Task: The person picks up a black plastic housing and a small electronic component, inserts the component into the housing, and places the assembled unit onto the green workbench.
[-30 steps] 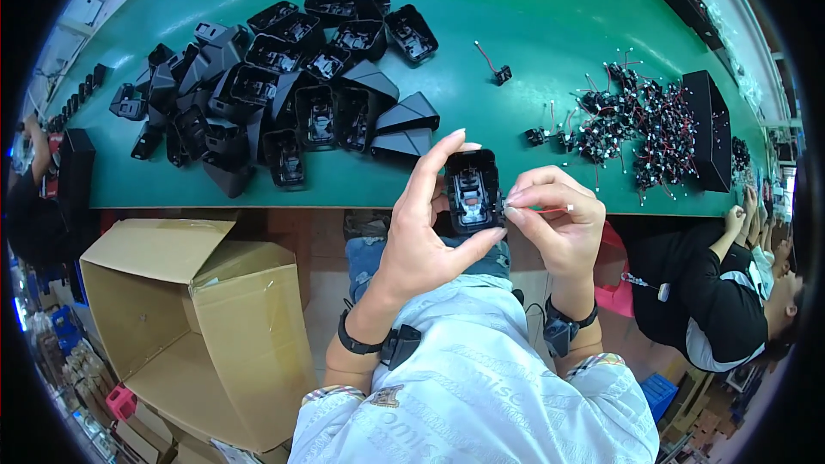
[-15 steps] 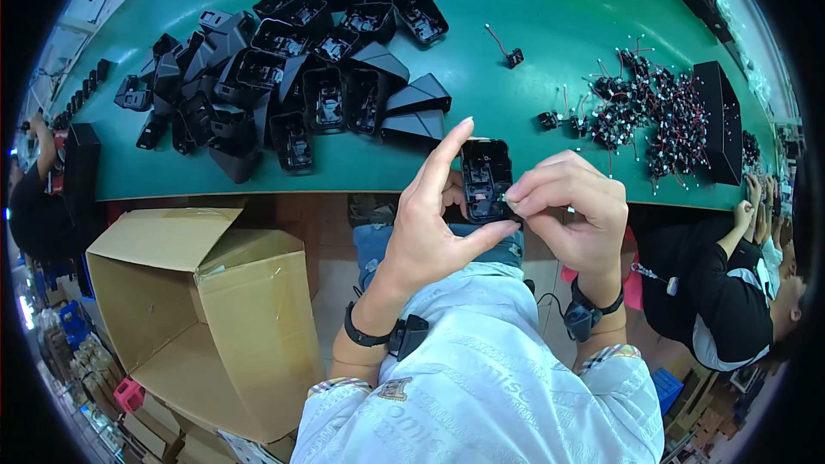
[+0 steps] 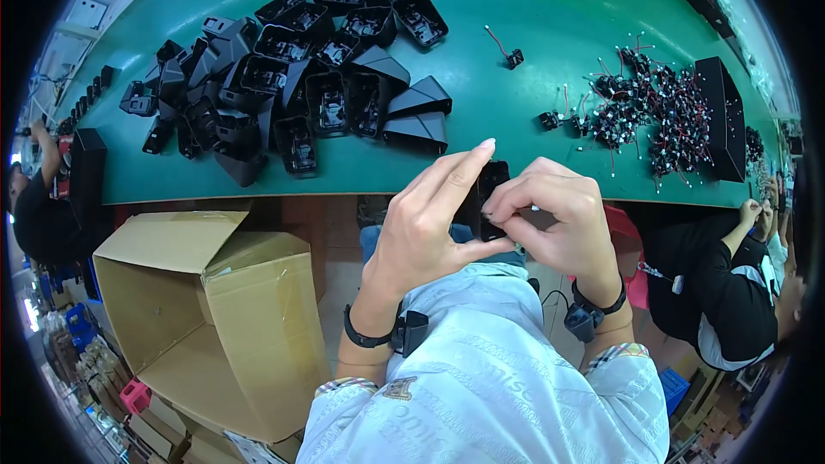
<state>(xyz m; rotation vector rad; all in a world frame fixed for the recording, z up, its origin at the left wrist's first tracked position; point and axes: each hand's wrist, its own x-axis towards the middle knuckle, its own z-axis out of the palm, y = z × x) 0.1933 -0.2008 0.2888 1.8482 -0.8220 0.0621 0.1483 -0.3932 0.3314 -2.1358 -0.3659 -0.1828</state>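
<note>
Both hands are pinching one black housing (image 3: 491,198) just off the green table (image 3: 533,120) edge, left hand (image 3: 425,223) bracing, right hand (image 3: 559,219) fiddling something in, while the housing pile (image 3: 284,94) and wired parts (image 3: 653,107) are looking mostly untouched.

Small black plastic housing (image 3: 491,198), held upright at frame center, just off the green table's near edge at 6 o'clock; mostly hidden by fingers, interior not visible.
</note>
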